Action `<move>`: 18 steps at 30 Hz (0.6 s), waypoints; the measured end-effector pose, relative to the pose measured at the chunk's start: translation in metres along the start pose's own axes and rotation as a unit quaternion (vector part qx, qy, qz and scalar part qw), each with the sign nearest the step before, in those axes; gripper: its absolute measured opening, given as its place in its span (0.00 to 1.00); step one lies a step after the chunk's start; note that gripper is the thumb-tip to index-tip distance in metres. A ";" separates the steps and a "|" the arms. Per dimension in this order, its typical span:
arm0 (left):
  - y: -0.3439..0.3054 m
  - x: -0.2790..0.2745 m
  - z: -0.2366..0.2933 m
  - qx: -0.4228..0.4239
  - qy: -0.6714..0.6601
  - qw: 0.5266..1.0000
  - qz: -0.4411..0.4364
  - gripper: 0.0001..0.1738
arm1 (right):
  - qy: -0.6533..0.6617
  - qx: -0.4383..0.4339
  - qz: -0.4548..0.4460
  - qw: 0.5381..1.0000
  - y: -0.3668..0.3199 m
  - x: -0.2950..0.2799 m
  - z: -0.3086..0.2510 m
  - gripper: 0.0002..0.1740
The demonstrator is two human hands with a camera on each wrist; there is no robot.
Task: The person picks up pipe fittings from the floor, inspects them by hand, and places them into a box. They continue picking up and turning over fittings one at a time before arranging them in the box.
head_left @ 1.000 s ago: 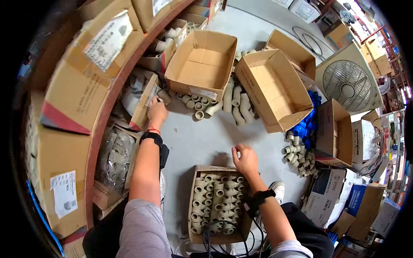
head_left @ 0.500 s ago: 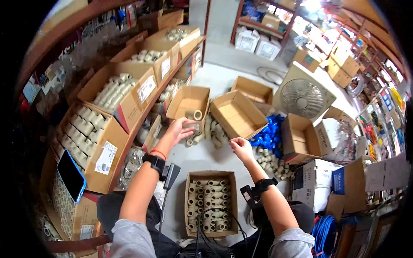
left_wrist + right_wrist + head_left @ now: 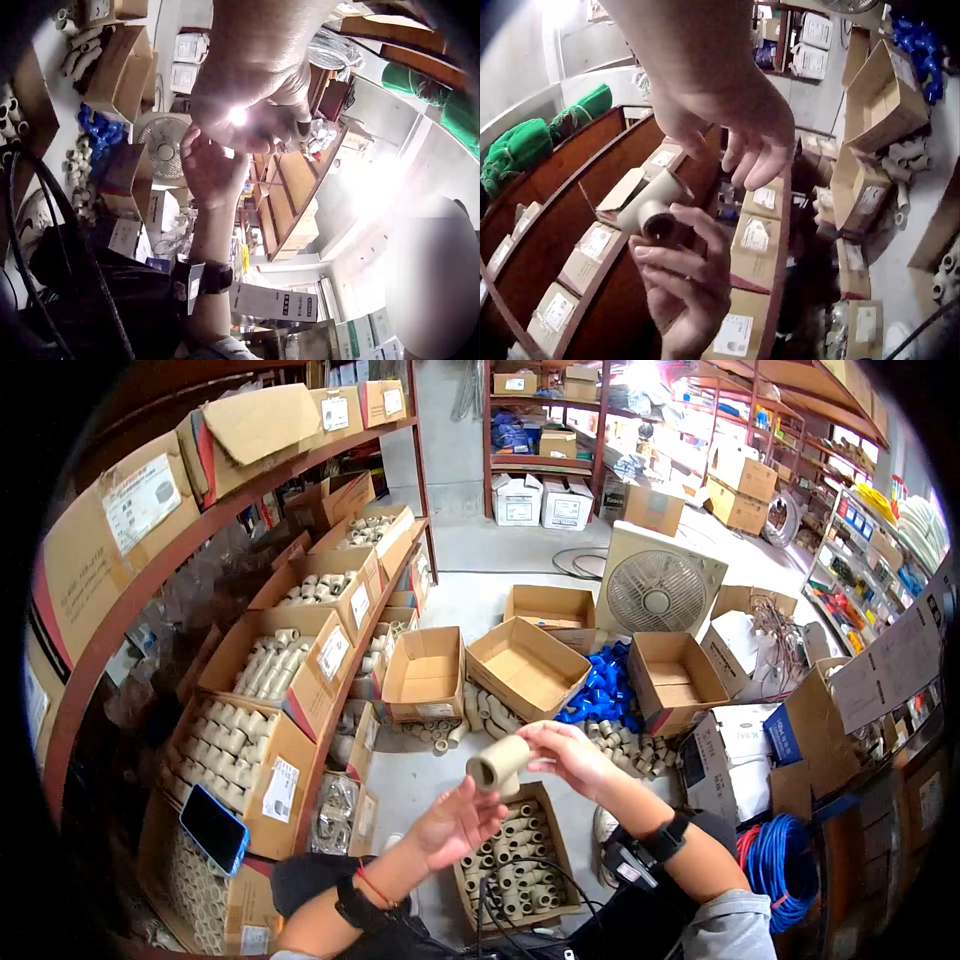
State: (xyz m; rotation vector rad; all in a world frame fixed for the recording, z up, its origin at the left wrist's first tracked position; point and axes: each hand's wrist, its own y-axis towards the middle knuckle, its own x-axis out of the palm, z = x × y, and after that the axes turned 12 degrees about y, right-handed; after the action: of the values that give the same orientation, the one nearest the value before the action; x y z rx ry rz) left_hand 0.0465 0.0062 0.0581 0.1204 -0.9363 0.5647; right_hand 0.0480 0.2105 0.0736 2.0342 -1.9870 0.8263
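A beige pipe tee (image 3: 498, 762) is up in front of me, over the carton. My left hand (image 3: 448, 830) reaches to it from below. In the right wrist view, the fingers and thumb of that left hand (image 3: 682, 289) hold the tee (image 3: 640, 208) round its side branch, whose open end faces the camera. My right hand (image 3: 580, 762) has its fingertips right at the tee's far end; the right wrist view shows its fingers loosely bent. The left wrist view shows both hands overlapping, with the tee hidden. Below, an open carton (image 3: 562, 852) holds rows of similar fittings.
Dark cables (image 3: 545, 863) loop over the carton. Empty boxes (image 3: 527, 667), loose beige fittings, blue fittings (image 3: 607, 688) and a fan (image 3: 657, 595) stand ahead. Shelves with boxes of fittings (image 3: 232, 738) line the left, with a phone (image 3: 214, 830) on them. Blue coiled hose (image 3: 790, 875) lies right.
My left hand has gone from the low box at left back towards me, bringing the tee up over the carton. My right hand has come in to meet it. The head view has tilted up.
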 end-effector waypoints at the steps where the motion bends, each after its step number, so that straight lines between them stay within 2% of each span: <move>1: -0.003 -0.002 -0.003 -0.007 -0.007 1.000 -0.005 0.20 | 0.023 0.006 -0.017 1.000 -0.008 0.008 -0.001 0.13; 3: -0.007 -0.006 -0.005 -0.017 -0.026 1.000 0.001 0.20 | 0.077 0.035 -0.084 0.993 -0.019 0.017 0.001 0.14; 5: -0.011 -0.005 -0.006 -0.022 -0.044 0.999 -0.011 0.21 | 0.067 0.032 -0.122 0.990 -0.028 0.024 0.001 0.14; 6: -0.012 -0.010 -0.008 -0.015 -0.073 0.995 -0.072 0.23 | 0.055 0.013 -0.127 0.990 -0.031 0.029 0.000 0.14; 9: -0.017 -0.003 -0.012 -0.031 -0.098 0.992 -0.068 0.23 | 0.024 0.002 -0.156 0.987 -0.034 0.032 -0.004 0.14; 14: -0.020 -0.004 -0.018 -0.014 -0.108 0.981 -0.163 0.44 | 0.007 0.033 -0.127 0.991 -0.044 0.041 -0.007 0.11; 17: -0.028 0.016 -0.011 -0.048 -0.047 0.996 -0.054 0.45 | 0.023 0.049 -0.163 0.985 -0.050 0.043 -0.013 0.12; 18: -0.031 0.016 -0.012 -0.080 -0.045 0.996 0.007 0.43 | 0.052 0.050 -0.168 0.983 -0.051 0.043 -0.012 0.13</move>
State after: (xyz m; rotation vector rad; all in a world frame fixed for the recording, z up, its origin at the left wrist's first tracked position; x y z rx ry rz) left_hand 0.0784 -0.0094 0.0678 -0.0044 -1.0662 0.4994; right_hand 0.0925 0.1840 0.1174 2.2453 -1.5153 0.9480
